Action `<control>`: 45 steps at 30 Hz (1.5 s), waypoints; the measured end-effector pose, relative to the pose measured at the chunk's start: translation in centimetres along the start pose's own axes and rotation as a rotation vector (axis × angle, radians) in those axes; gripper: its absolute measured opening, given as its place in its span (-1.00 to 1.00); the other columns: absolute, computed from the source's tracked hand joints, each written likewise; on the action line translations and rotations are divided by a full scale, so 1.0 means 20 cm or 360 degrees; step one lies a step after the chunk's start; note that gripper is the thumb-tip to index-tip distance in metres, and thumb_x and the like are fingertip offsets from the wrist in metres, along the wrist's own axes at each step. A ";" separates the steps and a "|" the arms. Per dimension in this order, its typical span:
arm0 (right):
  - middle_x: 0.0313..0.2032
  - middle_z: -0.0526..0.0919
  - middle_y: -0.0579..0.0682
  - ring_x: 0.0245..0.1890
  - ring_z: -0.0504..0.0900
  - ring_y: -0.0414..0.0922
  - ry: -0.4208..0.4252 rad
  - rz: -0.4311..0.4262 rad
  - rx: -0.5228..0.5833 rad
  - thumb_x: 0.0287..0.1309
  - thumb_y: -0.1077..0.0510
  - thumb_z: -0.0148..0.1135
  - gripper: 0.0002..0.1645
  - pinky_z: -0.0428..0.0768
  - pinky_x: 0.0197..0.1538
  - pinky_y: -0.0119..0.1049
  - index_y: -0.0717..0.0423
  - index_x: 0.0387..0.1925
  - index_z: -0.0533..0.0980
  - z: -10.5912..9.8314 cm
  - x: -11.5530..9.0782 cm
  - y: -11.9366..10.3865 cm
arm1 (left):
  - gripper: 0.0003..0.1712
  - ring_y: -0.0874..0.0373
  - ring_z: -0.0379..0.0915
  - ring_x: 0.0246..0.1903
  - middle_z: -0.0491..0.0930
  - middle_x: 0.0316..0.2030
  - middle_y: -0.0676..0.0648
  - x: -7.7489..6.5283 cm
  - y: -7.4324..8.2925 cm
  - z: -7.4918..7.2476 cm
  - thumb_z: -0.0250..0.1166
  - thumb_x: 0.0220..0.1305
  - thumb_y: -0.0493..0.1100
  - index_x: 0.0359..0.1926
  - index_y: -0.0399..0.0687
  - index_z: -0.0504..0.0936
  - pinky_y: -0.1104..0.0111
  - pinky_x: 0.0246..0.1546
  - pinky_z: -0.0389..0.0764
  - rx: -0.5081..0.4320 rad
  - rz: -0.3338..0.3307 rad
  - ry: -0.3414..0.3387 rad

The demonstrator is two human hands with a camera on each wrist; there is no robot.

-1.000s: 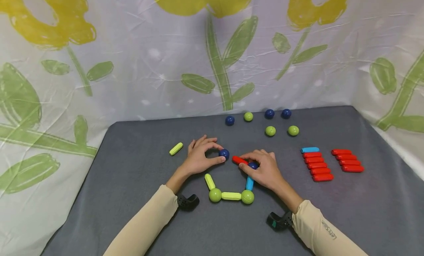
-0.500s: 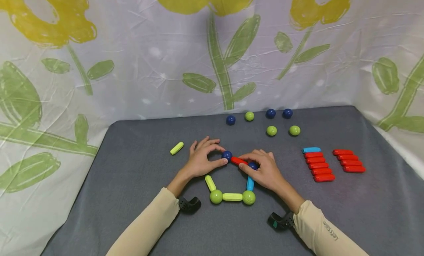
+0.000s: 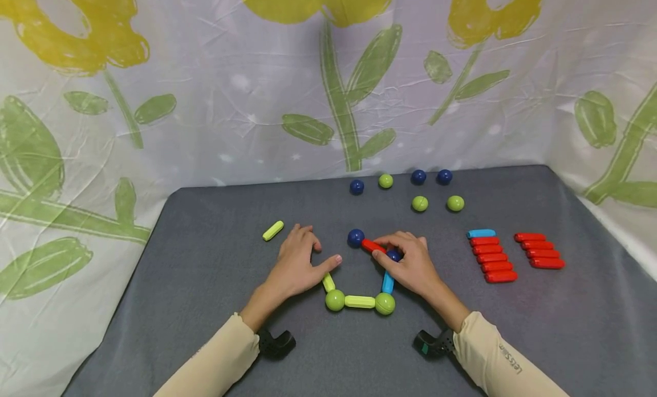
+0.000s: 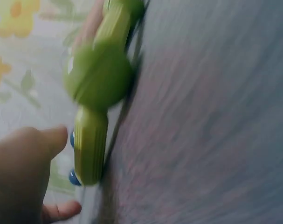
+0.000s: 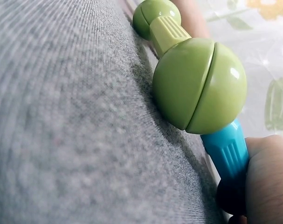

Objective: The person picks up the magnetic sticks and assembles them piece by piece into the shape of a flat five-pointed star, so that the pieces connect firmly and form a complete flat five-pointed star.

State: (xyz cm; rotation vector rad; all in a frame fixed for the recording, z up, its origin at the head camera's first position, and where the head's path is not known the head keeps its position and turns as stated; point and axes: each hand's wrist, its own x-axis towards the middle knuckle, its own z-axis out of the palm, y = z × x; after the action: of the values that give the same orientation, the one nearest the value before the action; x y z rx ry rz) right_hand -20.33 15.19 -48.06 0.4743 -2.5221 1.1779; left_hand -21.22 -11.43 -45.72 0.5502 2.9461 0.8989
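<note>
In the head view a half-built ring lies on the grey cloth, made of balls and sticks. My right hand pinches the dark blue ball at its right corner. From that ball a red stick runs to another dark blue ball, and a light blue stick leads down to a green ball. A yellow-green stick links it to a second green ball. My left hand, fingers apart and holding nothing, overlaps the left-side yellow-green stick, thumb beside its free end.
Behind the hands lie loose blue balls and green balls. A loose yellow-green stick is at left. To the right, red sticks lie in two columns, one topped by a light blue stick. A flowered curtain stands behind.
My left hand brought a blue ball to the red stick's left end, then let go and drew back down and left. The ball stays at the stick. The right hand keeps its place.
</note>
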 end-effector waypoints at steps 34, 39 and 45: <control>-0.66 0.48 -0.24 -0.53 0.36 -0.23 -0.0065 0.0044 0.0033 0.16 0.02 0.45 -0.88 0.18 -0.03 -0.18 -0.05 -0.34 0.69 -0.01 0.00 -0.02 | -0.64 -0.28 -0.03 0.57 0.34 0.46 -0.21 0.03 0.01 0.02 0.35 0.23 0.18 -0.25 0.01 0.56 -0.35 0.45 -0.16 0.0010 -0.0174 0.0155; -0.65 0.49 -0.20 -0.57 0.38 -0.26 -0.0037 0.0065 0.0072 0.19 0.05 0.43 -0.87 0.20 0.03 -0.15 -0.01 -0.35 0.65 -0.01 0.00 -0.01 | -0.68 -0.28 -0.09 0.58 0.29 0.48 -0.22 0.01 0.02 0.06 0.37 0.20 0.06 -0.17 -0.01 0.53 -0.35 0.45 -0.29 -0.0094 -0.0094 0.0142; -0.59 0.54 -0.15 -0.62 0.41 -0.30 -0.0076 0.0087 0.0118 0.23 0.07 0.40 -0.69 0.20 0.07 -0.14 0.13 -0.06 0.61 -0.01 0.00 -0.01 | -0.74 -0.25 -0.03 0.57 0.34 0.45 -0.20 -0.01 0.03 0.09 0.35 0.21 -0.02 -0.16 -0.01 0.56 -0.31 0.47 -0.27 -0.0131 -0.0053 0.0210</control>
State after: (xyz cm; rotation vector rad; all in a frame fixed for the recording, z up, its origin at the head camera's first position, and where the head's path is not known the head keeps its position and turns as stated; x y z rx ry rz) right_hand -20.21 15.28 -47.73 0.4598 -2.5534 1.2990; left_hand -20.68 -10.01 -46.91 0.4536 3.0063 1.0874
